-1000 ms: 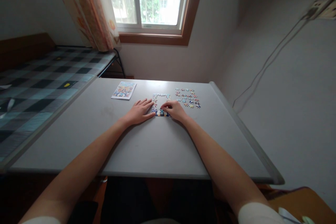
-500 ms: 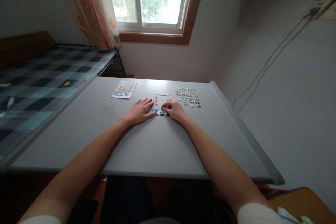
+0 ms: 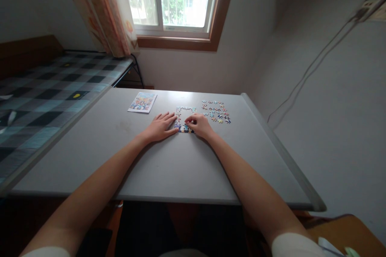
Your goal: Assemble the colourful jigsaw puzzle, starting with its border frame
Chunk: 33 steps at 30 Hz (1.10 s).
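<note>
A small jigsaw frame [image 3: 184,109], its border joined and its middle bare, lies on the grey table [image 3: 169,164]. My left hand [image 3: 159,126] rests flat with fingers spread against the frame's left side. My right hand [image 3: 199,125] has its fingers curled at the frame's near edge, pinching or pressing a puzzle piece there; the piece itself is mostly hidden. Several loose puzzle pieces [image 3: 216,111] lie scattered just right of the frame.
A picture card [image 3: 142,102] lies at the far left of the puzzle. A bed with a checked cover [image 3: 45,88] runs along the table's left side. A window and curtain [image 3: 105,12] are behind; a wall with a cable is on the right.
Both hands stay at the frame; the right fingers shift only slightly at the near edge. The view has tilted a little.
</note>
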Each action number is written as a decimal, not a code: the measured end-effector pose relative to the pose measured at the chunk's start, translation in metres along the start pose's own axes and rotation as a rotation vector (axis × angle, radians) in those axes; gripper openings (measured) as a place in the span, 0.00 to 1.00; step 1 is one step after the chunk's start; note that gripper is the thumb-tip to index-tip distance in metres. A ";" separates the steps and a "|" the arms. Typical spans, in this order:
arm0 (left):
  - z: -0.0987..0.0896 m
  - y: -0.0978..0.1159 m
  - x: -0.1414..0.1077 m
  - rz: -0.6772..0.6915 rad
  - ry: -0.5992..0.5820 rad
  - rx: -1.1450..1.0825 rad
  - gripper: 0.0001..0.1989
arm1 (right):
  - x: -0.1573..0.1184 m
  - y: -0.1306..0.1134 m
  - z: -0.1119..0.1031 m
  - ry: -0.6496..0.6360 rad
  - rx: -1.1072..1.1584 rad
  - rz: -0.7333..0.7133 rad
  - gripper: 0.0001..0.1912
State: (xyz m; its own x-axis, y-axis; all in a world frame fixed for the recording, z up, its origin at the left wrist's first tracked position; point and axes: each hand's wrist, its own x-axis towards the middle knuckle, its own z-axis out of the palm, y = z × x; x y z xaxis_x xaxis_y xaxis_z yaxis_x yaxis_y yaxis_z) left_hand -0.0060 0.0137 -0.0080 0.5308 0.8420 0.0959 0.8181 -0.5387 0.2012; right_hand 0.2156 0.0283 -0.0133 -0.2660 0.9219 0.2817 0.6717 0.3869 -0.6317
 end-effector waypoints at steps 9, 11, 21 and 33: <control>0.002 -0.002 0.000 0.003 0.000 0.012 0.35 | -0.002 -0.003 0.000 0.017 -0.038 -0.002 0.07; 0.003 -0.003 0.000 0.006 0.010 0.012 0.35 | -0.002 -0.004 0.000 0.011 -0.057 0.001 0.06; 0.002 -0.003 0.000 0.003 0.003 0.019 0.35 | -0.001 0.000 0.003 0.067 -0.085 -0.025 0.08; 0.003 -0.004 0.000 0.008 0.010 0.020 0.35 | -0.003 0.000 -0.007 0.026 -0.230 0.073 0.12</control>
State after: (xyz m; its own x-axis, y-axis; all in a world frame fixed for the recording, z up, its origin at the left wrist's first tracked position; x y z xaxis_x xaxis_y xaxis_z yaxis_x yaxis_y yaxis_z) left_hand -0.0087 0.0163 -0.0121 0.5353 0.8378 0.1074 0.8182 -0.5459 0.1805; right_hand 0.2213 0.0258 -0.0092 -0.1952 0.9451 0.2620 0.8293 0.3017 -0.4704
